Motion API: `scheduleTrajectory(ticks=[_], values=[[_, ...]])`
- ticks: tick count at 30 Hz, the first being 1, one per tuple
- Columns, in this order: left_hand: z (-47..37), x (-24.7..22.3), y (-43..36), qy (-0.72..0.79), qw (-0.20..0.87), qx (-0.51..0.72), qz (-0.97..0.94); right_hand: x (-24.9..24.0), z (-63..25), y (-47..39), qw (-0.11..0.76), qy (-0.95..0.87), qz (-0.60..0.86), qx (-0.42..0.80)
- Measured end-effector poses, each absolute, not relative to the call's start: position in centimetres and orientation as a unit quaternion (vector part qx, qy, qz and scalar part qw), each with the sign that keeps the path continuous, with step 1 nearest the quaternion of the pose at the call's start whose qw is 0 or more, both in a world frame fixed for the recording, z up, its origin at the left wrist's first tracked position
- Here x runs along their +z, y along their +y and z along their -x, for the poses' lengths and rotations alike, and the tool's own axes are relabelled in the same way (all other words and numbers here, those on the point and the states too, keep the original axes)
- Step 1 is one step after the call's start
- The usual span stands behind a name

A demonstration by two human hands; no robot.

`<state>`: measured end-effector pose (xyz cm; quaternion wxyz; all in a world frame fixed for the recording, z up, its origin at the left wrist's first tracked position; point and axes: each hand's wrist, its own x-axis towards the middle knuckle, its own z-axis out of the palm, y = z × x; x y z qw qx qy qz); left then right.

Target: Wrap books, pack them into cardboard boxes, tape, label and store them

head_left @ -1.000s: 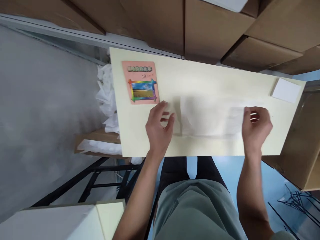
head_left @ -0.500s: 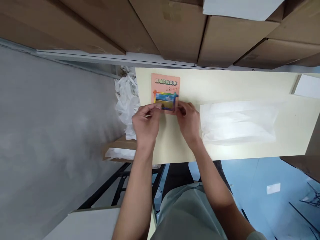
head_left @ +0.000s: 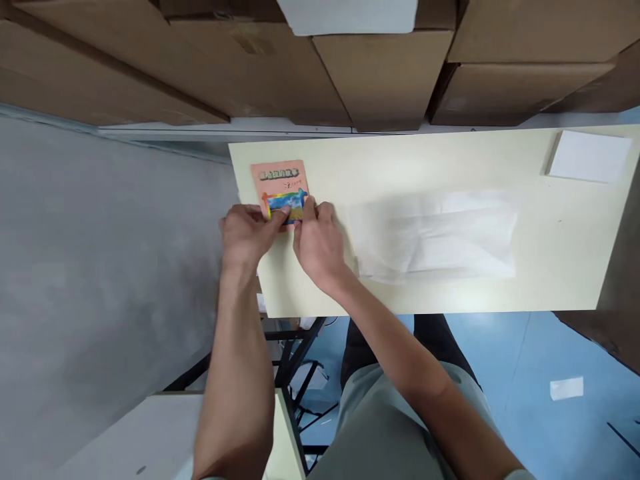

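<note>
Booklet [head_left: 280, 190], one, pink, pinched in the grip of left hand [head_left: 247, 235] and right hand [head_left: 321, 244], one white sheet [head_left: 440, 237] nearby

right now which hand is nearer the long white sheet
Right. The right hand is just left of the white sheet; the left hand is farther, at the left side of the pink booklet.

This looks like a storeroom or workshop, with cardboard boxes [head_left: 383, 77] lined up behind a plain worktable [head_left: 555, 267].
</note>
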<state>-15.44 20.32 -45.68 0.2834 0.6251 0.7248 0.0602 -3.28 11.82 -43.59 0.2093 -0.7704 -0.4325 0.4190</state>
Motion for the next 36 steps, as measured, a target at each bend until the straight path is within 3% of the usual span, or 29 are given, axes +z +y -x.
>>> scheduleTrajectory(ticks=[4, 6, 8, 11, 14, 20, 25, 31, 33, 36], values=[[12.8, -42.3, 15.0, 0.751, 0.282, 0.204, -0.562, -41.7, 0.5, 9.6, 0.219, -0.457, 0.736, 0.449], [10.5, -40.0, 11.3, 0.703, 0.317, 0.313, -0.555, -40.4, -2.0, 7.2, 0.261, -0.463, 0.724, 0.439], [7.5, -38.2, 7.5, 0.661, 0.388, 0.338, -0.546, -39.0, -5.6, 3.8, 0.332, -0.446, 0.72, 0.415], [1.9, -37.3, 2.4, 0.652, 0.471, 0.278, -0.525, -37.7, -12.1, -2.2, 0.399, -0.383, 0.736, 0.389], [-3.5, -39.0, -1.2, 0.598, 0.539, 0.189, -0.562, -38.2, -18.3, -7.8, 0.394, -0.31, 0.787, 0.36], [-9.0, -43.9, -3.7, 0.54, 0.501, 0.11, -0.667, -42.2, -23.8, -12.9, 0.334, -0.223, 0.853, 0.335], [-7.4, -44.2, -3.2, 0.554, 0.471, 0.097, -0.679, -44.4, -23.4, -13.1, 0.312, -0.246, 0.873, 0.283], [0.1, -42.8, 0.8, 0.748, 0.221, 0.109, -0.616, -44.6, -22.6, -13.1, 0.272, -0.277, 0.893, 0.23], [2.4, -43.2, 2.0, 0.789, 0.217, 0.032, -0.574, -44.7, -22.5, -13.1, 0.257, -0.279, 0.898, 0.222], [4.3, -44.0, 2.6, 0.793, 0.294, -0.035, -0.533, -44.8, -22.4, -13.1, 0.248, -0.278, 0.904, 0.212]])
